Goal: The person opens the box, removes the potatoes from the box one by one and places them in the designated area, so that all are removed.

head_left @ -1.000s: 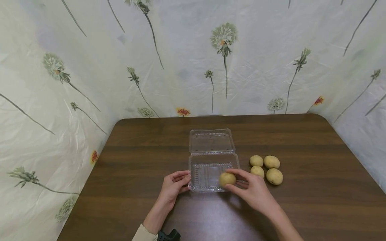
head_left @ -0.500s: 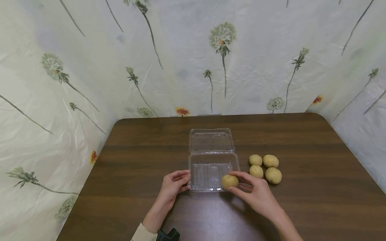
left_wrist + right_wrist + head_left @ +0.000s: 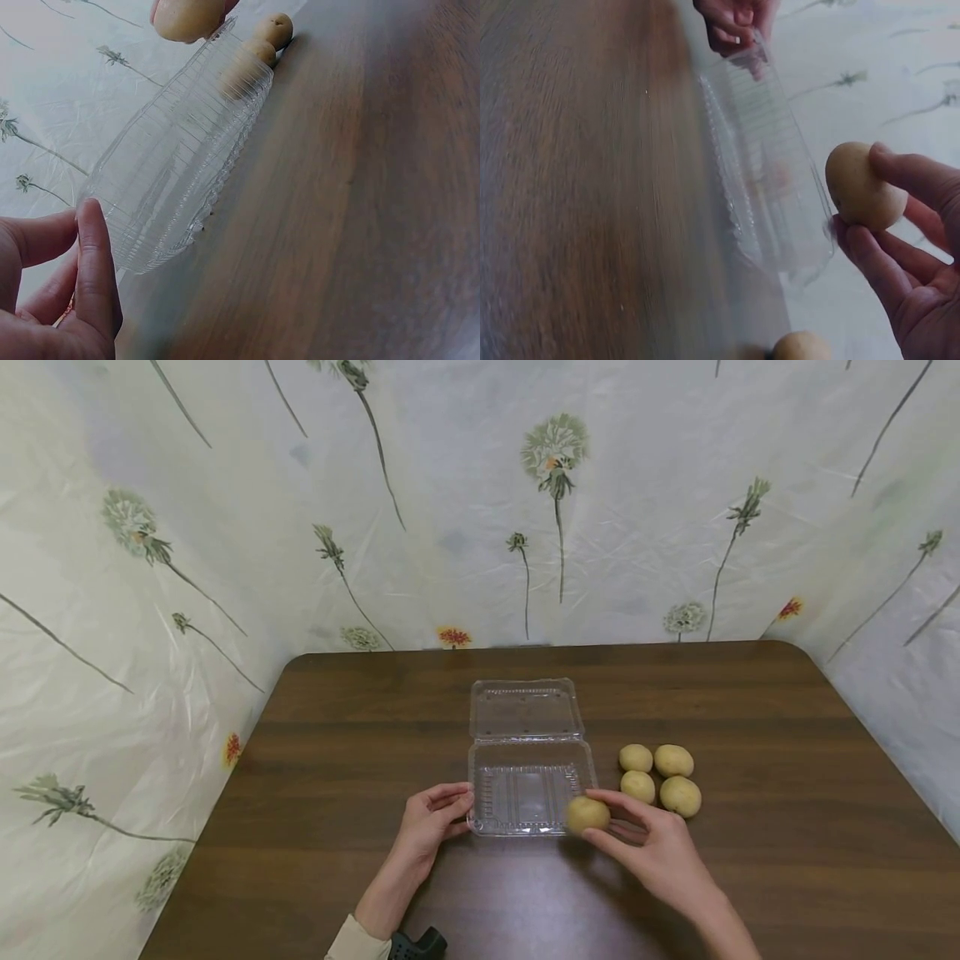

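Since a second ago our right hand (image 3: pixel 660 852) has drifted right with the potato (image 3: pixel 587 814): it was over the tray's floor near the front, now it sits at the front-right corner of the clamshell container (image 3: pixel 528 789), over or just at the rim. Left hand (image 3: pixel 431 822) hasn't shifted.

Grip state: right hand pinches the potato between thumb and fingertips, clear in the right wrist view (image 3: pixel 864 187), where the potato hangs just off the container's near edge (image 3: pixel 780 195). We can't tell whether it touches the rim. Left hand has fingers curled against the container's left front edge, thumb (image 3: pixel 94 262) pressed on the ribbed wall (image 3: pixel 172 180), steadying it.

Key relation: the open tray lies to the left of and slightly beyond the held potato. The potato's long axis runs roughly left-right in the head view, along the tray's long side. Right hand is the nearer one to both the tray's right side and the loose stock.

Four more potatoes (image 3: pixel 660 777) sit in a cluster on the table (image 3: pixel 787 752), right of the container and just beyond our right hand. Lid (image 3: pixel 525 710) lies folded open flat behind the tray.
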Demonstrator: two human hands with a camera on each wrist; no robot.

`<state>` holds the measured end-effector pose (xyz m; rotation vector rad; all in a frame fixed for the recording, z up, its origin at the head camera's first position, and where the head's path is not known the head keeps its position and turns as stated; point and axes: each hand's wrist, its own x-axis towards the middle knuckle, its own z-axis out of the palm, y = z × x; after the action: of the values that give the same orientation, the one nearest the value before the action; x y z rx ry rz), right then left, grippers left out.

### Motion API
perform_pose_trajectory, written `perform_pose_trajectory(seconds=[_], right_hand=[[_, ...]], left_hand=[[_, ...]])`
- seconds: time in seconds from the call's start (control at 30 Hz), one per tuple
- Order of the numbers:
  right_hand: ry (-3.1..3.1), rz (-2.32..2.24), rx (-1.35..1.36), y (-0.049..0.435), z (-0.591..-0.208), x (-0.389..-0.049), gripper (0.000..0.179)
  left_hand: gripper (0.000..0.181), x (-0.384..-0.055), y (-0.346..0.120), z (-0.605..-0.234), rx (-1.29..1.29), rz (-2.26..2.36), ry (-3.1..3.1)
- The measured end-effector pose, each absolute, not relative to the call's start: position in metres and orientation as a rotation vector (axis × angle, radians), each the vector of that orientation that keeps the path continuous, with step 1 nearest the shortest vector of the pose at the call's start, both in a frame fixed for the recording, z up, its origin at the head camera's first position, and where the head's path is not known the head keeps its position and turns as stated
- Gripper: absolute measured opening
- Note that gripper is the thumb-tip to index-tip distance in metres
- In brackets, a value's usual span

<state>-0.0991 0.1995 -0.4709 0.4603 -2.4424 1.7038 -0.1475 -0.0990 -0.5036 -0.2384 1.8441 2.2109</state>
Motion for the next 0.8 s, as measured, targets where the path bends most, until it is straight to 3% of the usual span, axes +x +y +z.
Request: perform_pose_trajectory(seconds=[0.8], right_hand=[[-2.443, 1.646, 0.24, 0.229, -0.481, -0.086, 0.044]], left_hand=[[0.036, -0.148, -0.1, -0.504, -0.255, 2.217, 1.829]])
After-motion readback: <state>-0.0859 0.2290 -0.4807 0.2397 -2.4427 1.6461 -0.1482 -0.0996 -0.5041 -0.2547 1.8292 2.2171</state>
